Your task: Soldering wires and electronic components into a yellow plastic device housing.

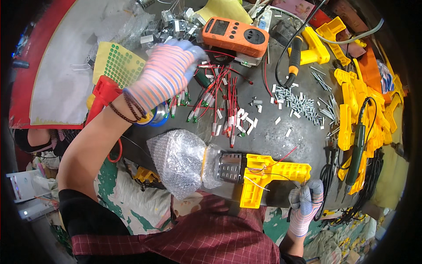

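Observation:
A yellow heat gun half-shell (281, 170) lies open side up at the table's near edge, with thin wires in its cavity. Its slotted dark metal barrel (231, 167) points left into bubble wrap (176, 158) bound by a yellow band. My right hand (304, 211), in a striped glove, has its fingers closed at the handle's end. Further up, my left hand (165, 72), gloved alike, reaches over the table beside a pile of small metal-and-white parts (176, 28). Its fingertips are blurred and partly hidden, so whether they hold anything is unclear.
An orange meter (235, 37) stands at the back. Red-wired indicator lights (224, 97), screws (301, 105) and white tubes (246, 121) spread mid-table. Yellow shells (371, 119), a green-handled tool (356, 154) and a soldering iron (294, 61) lie right; a green-dotted sheet (118, 64) lies left.

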A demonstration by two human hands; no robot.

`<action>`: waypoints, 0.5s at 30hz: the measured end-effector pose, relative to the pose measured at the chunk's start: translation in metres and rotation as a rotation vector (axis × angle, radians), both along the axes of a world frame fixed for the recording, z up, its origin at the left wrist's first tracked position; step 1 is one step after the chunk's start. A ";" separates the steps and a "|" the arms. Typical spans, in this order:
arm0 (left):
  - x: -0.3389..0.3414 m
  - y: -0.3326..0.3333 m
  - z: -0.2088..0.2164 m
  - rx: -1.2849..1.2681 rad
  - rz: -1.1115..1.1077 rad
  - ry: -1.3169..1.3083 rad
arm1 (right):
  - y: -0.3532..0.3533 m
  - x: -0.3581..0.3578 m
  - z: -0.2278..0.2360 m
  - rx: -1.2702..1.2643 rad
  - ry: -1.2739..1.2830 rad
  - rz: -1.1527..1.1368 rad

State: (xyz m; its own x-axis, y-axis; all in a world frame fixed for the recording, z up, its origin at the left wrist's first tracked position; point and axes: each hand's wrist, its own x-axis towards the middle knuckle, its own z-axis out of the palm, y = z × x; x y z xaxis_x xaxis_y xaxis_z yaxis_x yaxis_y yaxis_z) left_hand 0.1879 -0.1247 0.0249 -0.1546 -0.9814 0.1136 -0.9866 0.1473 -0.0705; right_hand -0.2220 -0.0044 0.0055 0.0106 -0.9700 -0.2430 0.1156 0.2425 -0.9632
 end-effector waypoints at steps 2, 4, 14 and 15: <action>-0.008 -0.002 -0.003 -0.014 -0.098 -0.003 | 0.001 0.001 -0.002 -0.017 0.012 0.011; -0.012 -0.010 -0.008 0.061 -0.027 0.002 | 0.002 0.000 -0.004 -0.037 0.024 0.023; -0.008 -0.013 -0.008 0.199 0.170 0.330 | 0.009 -0.009 -0.007 -0.059 0.064 0.024; -0.008 -0.014 -0.007 0.203 0.167 0.328 | 0.009 -0.010 -0.007 -0.053 0.059 0.040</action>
State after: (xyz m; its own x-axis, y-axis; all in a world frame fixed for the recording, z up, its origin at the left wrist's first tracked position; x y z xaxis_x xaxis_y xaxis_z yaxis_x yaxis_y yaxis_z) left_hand 0.1803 -0.1382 0.0184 0.0210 -0.9975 -0.0678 -0.9633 -0.0383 0.2657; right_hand -0.2315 0.0044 -0.0012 0.0364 -0.9806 -0.1925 0.0497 0.1942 -0.9797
